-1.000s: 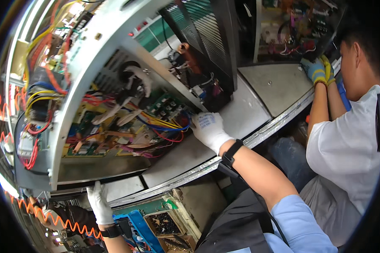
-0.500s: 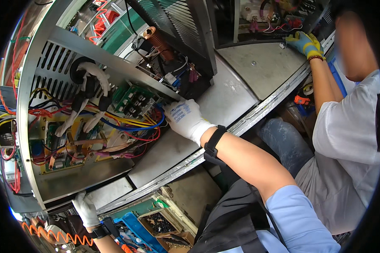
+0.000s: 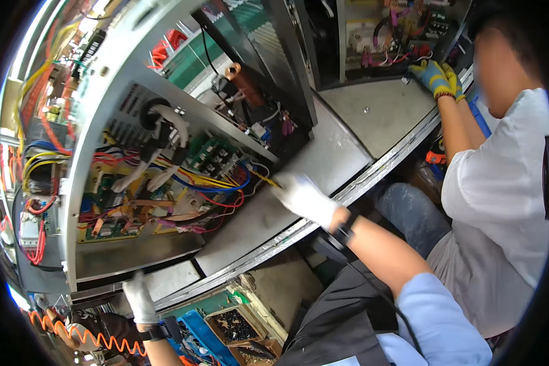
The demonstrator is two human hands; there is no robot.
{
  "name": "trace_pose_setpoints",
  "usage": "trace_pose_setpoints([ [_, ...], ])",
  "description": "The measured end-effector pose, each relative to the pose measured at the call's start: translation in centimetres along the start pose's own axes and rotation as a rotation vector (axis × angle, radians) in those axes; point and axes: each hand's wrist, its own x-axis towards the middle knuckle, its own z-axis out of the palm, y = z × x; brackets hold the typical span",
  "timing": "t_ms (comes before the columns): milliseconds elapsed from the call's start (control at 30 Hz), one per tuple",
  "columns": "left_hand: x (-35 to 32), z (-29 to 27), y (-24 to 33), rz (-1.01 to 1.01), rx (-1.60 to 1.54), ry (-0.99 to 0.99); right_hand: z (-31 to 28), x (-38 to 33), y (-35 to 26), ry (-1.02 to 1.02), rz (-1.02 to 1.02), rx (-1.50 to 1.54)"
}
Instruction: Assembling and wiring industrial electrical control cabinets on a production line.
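An open metal cabinet frame (image 3: pixel 70 226) stands at the left, with circuit boards and thick bundled wires inside it. My right hand (image 3: pixel 305 198), in a white glove, is just outside the cabinet's right side, over the metal worktop (image 3: pixel 259 216). Its fingers are closed on a thin yellow wire (image 3: pixel 263 177) near the blue and red wires (image 3: pixel 241 183); blur hides the exact grip. Also gloved in white, my left hand (image 3: pixel 140 299) is at the cabinet's lower front edge. Its fingers look stretched upward, slightly blurred, and nothing shows in them.
A copper coil (image 3: pixel 245 85) stands behind the cabinet's rail. On the right, a co-worker's yellow-and-blue gloves (image 3: pixel 436 79) reach toward another open cabinet (image 3: pixel 384 46). Blue bins and a box of small dark parts (image 3: pixel 235 323) lie below the worktop. An orange coiled hose (image 3: pixel 97 338) hangs lower left.
My right hand has drawn back from the circuit board, toward the worktop's front edge, with the yellow wire at its fingers. The view has shifted, and the left hand stays by the lower edge.
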Motion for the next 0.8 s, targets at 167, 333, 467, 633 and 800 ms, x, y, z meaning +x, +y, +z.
trace_pose_setpoints([
  [167, -7.1, 8.6, 1.1, 0.527, 0.766, -0.404, -6.0, -13.9, -1.7, -0.270, 0.230, 0.032],
  [333, -11.8, 21.3, 18.7, 0.961, 0.043, -0.589, -14.0, -20.9, -11.1, -0.307, 0.146, -0.231],
  [467, -14.9, 23.8, 27.3, 1.102, -0.258, -0.565, -16.8, -22.9, -16.9, 0.154, -0.036, 0.031],
  [633, -10.3, 22.2, 24.8, 0.864, -0.294, -0.231, -13.8, -17.2, -16.7, 0.078, -0.019, 0.835],
  [800, -3.0, 25.3, 21.4, 0.332, -0.277, -0.047, -11.7, -6.5, -11.7, 0.211, -0.003, 0.749],
])
